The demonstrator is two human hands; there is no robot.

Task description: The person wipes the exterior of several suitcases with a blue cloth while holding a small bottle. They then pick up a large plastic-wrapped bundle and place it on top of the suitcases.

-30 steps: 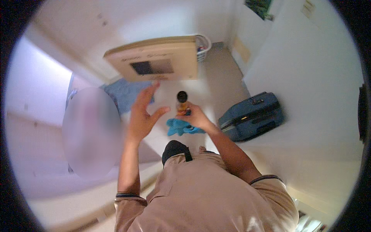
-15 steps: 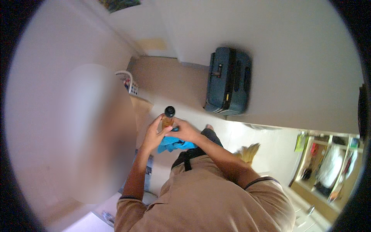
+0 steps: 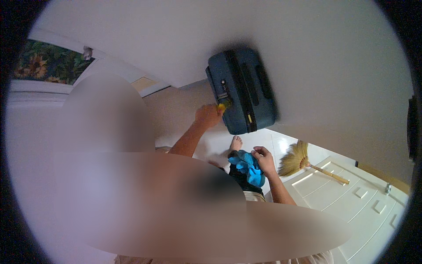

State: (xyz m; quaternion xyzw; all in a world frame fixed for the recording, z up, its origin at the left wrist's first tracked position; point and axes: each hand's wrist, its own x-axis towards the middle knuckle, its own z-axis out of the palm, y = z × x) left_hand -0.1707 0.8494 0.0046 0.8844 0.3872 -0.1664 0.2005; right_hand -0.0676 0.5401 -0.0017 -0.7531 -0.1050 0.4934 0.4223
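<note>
Head, hands (image 3: 208,116) holding bottle (image 3: 223,105) left, cloth (image 3: 249,166) right

Soft, dim light left the wall (image 3: 325,66) shadowed above the hard-shell suitcase (image 3: 246,90) and glared on the white floor (image 3: 279,143); heavy blur covered the lower left, and fisheye distortion bowed the panelled door (image 3: 347,204).

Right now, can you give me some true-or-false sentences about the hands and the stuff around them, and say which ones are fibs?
1. The right hand has a crumpled blue thing. True.
2. The big suitcase is bright red. False: the suitcase is dark blue.
3. The left hand holds a yellow thing. True.
4. The broom is left of the suitcase. False: the broom is to its right, lower in the picture.
5. A bare foot shows on the floor. True.
</note>
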